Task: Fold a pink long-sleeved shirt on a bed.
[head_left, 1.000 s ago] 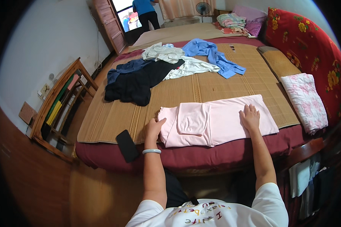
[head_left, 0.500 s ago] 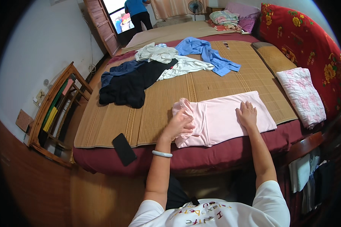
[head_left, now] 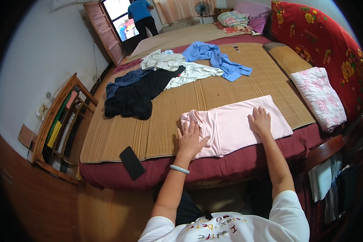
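A pale pink garment [head_left: 236, 126], folded into a long rectangle, lies across the near edge of the bamboo mat. Its left end is bunched and wrinkled, while the right part is smooth. My left hand [head_left: 191, 140], with a pale bangle on the wrist, rests on the bunched end with its fingers spread. Flat on the smooth part, toward the right end, lies my right hand [head_left: 260, 120], fingers stretched out. Neither hand grips the cloth.
Behind on the mat [head_left: 165, 135] is a pile with black clothing [head_left: 129, 101], white clothes [head_left: 195, 75] and a blue shirt [head_left: 218, 60]. A black phone [head_left: 132, 163] lies at the front edge. A folded quilt [head_left: 318, 97] sits at right. A person [head_left: 141, 18] stands far back.
My left hand has come down from above the garment's bunched left end and now lies on it, fingers spread. My right hand stays in place. The view has shifted slightly.
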Demonstrator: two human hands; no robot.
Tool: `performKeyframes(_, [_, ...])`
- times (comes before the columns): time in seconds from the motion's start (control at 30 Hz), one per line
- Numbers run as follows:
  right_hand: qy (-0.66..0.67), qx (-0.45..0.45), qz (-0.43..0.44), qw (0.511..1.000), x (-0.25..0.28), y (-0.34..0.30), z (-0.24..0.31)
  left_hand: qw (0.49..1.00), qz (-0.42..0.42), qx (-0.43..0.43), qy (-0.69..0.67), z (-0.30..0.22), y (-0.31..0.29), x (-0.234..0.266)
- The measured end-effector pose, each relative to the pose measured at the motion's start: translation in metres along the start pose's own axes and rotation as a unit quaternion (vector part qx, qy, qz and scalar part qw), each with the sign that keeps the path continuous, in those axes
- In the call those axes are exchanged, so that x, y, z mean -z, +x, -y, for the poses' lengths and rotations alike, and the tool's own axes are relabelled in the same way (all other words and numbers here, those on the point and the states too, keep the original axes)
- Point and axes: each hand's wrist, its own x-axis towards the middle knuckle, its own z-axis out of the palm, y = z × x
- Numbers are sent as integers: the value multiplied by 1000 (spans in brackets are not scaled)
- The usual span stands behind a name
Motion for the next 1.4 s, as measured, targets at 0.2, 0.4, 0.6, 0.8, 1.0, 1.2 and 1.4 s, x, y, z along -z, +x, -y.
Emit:
performKeyframes(0.2, [-3, -3, 6, 1000, 1, -1, 1, 974, -56, -17, -221, 22, 11, 0])
performKeyframes(0.4, [0, 0, 5, 1000, 0, -1, 0, 948, -50, 224, -221, 33, -1, 25])
performKeyframes(0.6, [-2, 1, 1, 1000, -1, 0, 2, 950, -48, 176, -254, 25, -5, 33])
performKeyframes(0.8, [-13, 3, 5, 1000, 0, -3, 6, 937, -98, 154, -298, 37, 4, 18])
performKeyframes(1.0, [-18, 26, 22, 999, -1, -18, 30, 928, -155, 127, -313, 67, 4, 18])
performKeyframes(1.2, [8, 68, 26, 997, -3, -28, 45, 800, -1, 217, -559, 92, -11, 30])
performKeyframes(1.4, [15, 67, 6, 998, -6, -24, 49, 870, 88, 190, -446, 92, -56, 69])
